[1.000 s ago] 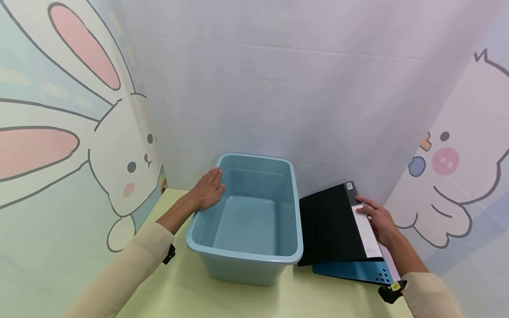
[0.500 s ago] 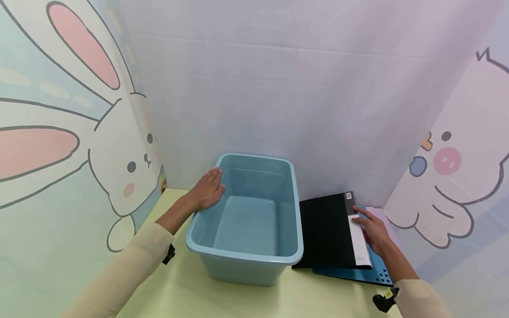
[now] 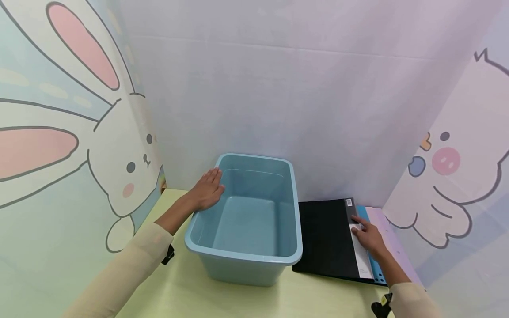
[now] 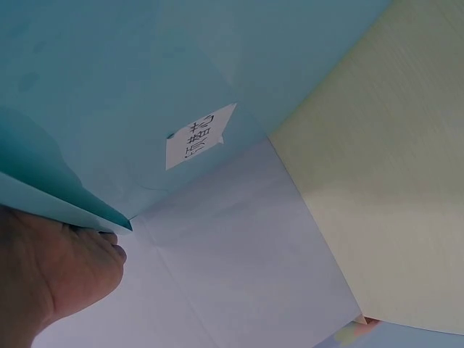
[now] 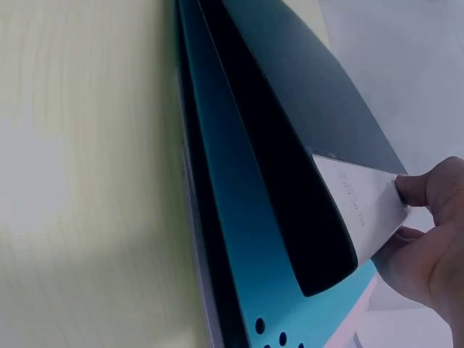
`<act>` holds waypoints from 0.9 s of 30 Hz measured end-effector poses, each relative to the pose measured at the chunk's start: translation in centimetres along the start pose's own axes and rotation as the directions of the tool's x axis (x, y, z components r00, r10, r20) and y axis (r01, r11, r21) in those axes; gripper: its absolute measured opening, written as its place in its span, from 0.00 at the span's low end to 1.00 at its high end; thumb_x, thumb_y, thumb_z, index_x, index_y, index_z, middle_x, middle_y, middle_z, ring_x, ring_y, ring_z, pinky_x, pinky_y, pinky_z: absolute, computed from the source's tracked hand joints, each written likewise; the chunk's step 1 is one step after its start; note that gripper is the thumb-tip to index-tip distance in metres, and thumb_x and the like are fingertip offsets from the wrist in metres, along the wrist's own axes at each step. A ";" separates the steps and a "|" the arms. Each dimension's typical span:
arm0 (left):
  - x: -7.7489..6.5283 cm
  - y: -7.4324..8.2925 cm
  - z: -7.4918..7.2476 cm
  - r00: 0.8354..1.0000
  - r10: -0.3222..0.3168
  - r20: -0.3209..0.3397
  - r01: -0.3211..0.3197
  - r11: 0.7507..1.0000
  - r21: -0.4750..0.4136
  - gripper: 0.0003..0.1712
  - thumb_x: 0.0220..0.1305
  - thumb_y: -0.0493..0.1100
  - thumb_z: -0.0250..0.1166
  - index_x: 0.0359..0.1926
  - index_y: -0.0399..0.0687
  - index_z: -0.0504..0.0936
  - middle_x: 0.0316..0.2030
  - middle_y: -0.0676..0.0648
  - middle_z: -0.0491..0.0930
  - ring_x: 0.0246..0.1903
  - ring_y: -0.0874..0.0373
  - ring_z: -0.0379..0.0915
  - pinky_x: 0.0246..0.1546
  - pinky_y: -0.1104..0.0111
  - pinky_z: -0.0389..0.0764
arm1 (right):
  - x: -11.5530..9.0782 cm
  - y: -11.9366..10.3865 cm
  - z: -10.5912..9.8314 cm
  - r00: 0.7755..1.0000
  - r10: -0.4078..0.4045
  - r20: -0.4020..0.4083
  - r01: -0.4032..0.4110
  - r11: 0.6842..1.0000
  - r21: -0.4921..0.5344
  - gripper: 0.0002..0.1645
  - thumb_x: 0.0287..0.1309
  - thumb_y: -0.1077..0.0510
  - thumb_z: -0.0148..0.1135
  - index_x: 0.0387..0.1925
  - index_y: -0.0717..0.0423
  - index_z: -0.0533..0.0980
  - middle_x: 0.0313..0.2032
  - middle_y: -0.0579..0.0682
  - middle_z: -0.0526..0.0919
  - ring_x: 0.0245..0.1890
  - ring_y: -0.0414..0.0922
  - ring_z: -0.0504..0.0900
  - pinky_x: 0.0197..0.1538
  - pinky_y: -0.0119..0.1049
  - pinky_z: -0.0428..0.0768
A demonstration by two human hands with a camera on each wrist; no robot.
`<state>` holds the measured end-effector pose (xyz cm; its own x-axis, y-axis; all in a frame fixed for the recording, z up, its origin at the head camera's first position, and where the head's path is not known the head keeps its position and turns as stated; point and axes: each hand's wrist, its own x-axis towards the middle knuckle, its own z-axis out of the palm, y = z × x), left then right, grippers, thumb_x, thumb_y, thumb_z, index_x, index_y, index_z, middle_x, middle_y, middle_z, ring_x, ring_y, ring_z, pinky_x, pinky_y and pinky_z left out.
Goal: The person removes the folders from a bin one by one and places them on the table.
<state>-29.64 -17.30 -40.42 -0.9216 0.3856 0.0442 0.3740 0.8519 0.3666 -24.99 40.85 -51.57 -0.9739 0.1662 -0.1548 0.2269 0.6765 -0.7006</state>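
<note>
My left hand (image 3: 207, 191) rests on the left rim of a blue plastic tub (image 3: 241, 255), its fingers straight. In the left wrist view the tub's outer wall (image 4: 94, 87) carries a white handwritten label (image 4: 201, 136). To the right of the tub a black folder (image 3: 324, 238) lies with a white strip on its spine. My right hand (image 3: 370, 238) grips the spine, thumb above and fingers at the far side in the right wrist view. Beneath it lies a blue folder (image 5: 250, 239) with round holes, and a pale purple one (image 3: 391, 234) shows along the right.
Pale yellow table top (image 3: 230, 302) stretches along the front. A grey-white cloth wall (image 3: 254, 97) stands close behind the tub and folders. Printed cloth with a rabbit (image 3: 123, 154) is on the left, and another with a white bird (image 3: 449, 190) on the right.
My right hand has moved down with the black folder's spine side, which now lies lower over the blue folder. More of the purple folder shows. The left hand and tub stay put.
</note>
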 end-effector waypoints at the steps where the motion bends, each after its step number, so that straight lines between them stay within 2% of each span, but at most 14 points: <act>1: 0.0 0.0 0.0 1.000 0.000 -0.001 0.000 1.000 0.000 0.42 0.91 0.49 0.37 0.88 0.22 0.41 0.90 0.25 0.37 0.91 0.28 0.31 0.92 0.37 0.38 | 0.0 0.1 0.1 1.000 0.001 0.006 -0.001 1.000 -0.003 0.40 0.86 0.54 0.50 0.90 0.60 0.55 0.81 0.88 0.52 0.79 0.84 0.61 0.74 0.75 0.73; 3: -0.1 -0.1 0.1 1.000 -0.001 -0.003 0.001 1.000 0.000 0.42 0.91 0.50 0.37 0.88 0.22 0.41 0.90 0.25 0.37 0.91 0.28 0.31 0.92 0.37 0.38 | 0.0 0.3 0.4 1.000 -0.014 0.000 0.014 1.000 -0.026 0.40 0.86 0.54 0.51 0.89 0.61 0.56 0.80 0.88 0.55 0.78 0.85 0.63 0.72 0.76 0.75; 5: -0.2 -0.2 0.1 1.000 0.000 -0.003 0.000 1.000 -0.002 0.42 0.91 0.50 0.37 0.88 0.22 0.41 0.91 0.26 0.37 0.91 0.28 0.31 0.92 0.37 0.38 | 0.0 0.6 0.6 0.999 -0.047 -0.027 0.045 0.997 -0.069 0.38 0.85 0.55 0.52 0.87 0.62 0.60 0.78 0.88 0.61 0.74 0.84 0.69 0.67 0.73 0.80; 7: -0.2 -0.2 0.1 1.000 0.003 -0.004 -0.003 1.000 -0.005 0.42 0.91 0.50 0.37 0.88 0.23 0.41 0.91 0.26 0.37 0.91 0.28 0.31 0.92 0.37 0.38 | -0.1 0.8 0.7 0.993 -0.100 -0.067 0.090 0.986 -0.139 0.35 0.84 0.56 0.55 0.84 0.65 0.66 0.73 0.88 0.68 0.69 0.83 0.76 0.59 0.69 0.86; 10: -0.2 -0.3 0.2 1.000 0.004 0.000 -0.004 1.000 -0.010 0.42 0.91 0.50 0.37 0.88 0.23 0.40 0.91 0.26 0.36 0.92 0.28 0.30 0.92 0.37 0.37 | -0.2 1.0 0.9 0.982 -0.151 -0.112 0.123 0.966 -0.226 0.32 0.82 0.57 0.58 0.78 0.69 0.72 0.68 0.87 0.76 0.65 0.82 0.80 0.53 0.67 0.87; 13: -0.1 -0.4 0.3 1.000 0.009 0.000 -0.010 1.000 -0.011 0.42 0.91 0.50 0.36 0.88 0.22 0.40 0.91 0.26 0.36 0.92 0.28 0.30 0.92 0.37 0.37 | -0.2 1.1 1.0 0.978 -0.150 -0.143 0.108 0.959 -0.263 0.31 0.81 0.57 0.58 0.76 0.70 0.72 0.67 0.86 0.77 0.65 0.81 0.80 0.55 0.69 0.86; 17: 0.0 -0.4 0.3 1.000 0.016 -0.003 -0.016 1.000 -0.015 0.42 0.91 0.50 0.36 0.88 0.22 0.41 0.91 0.26 0.37 0.92 0.28 0.31 0.92 0.37 0.38 | -0.3 1.0 1.0 0.973 -0.129 -0.193 0.077 0.964 -0.256 0.31 0.80 0.58 0.56 0.75 0.70 0.73 0.67 0.86 0.76 0.65 0.83 0.79 0.59 0.72 0.83; 22: -0.1 -0.2 0.2 1.000 0.011 0.001 -0.011 1.000 -0.018 0.42 0.91 0.49 0.37 0.88 0.23 0.40 0.91 0.26 0.36 0.92 0.28 0.30 0.92 0.38 0.37 | -0.5 1.1 1.0 0.961 -0.144 -0.235 0.081 0.963 -0.257 0.30 0.78 0.59 0.56 0.74 0.71 0.74 0.65 0.85 0.78 0.61 0.82 0.81 0.57 0.73 0.82; 27: -0.1 -0.2 0.1 1.000 0.014 0.007 -0.014 1.000 -0.014 0.42 0.91 0.50 0.36 0.88 0.22 0.40 0.90 0.25 0.36 0.92 0.28 0.30 0.92 0.38 0.38 | -0.5 1.5 1.2 0.951 -0.166 -0.261 0.084 0.951 -0.297 0.34 0.75 0.60 0.55 0.76 0.74 0.69 0.62 0.84 0.80 0.59 0.82 0.81 0.62 0.74 0.79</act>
<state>-29.61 -17.49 -40.65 -0.9155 0.4001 0.0430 0.3855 0.8414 0.3788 -24.19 40.86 -53.39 -0.9606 0.2333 0.1510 0.1373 0.8707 -0.4722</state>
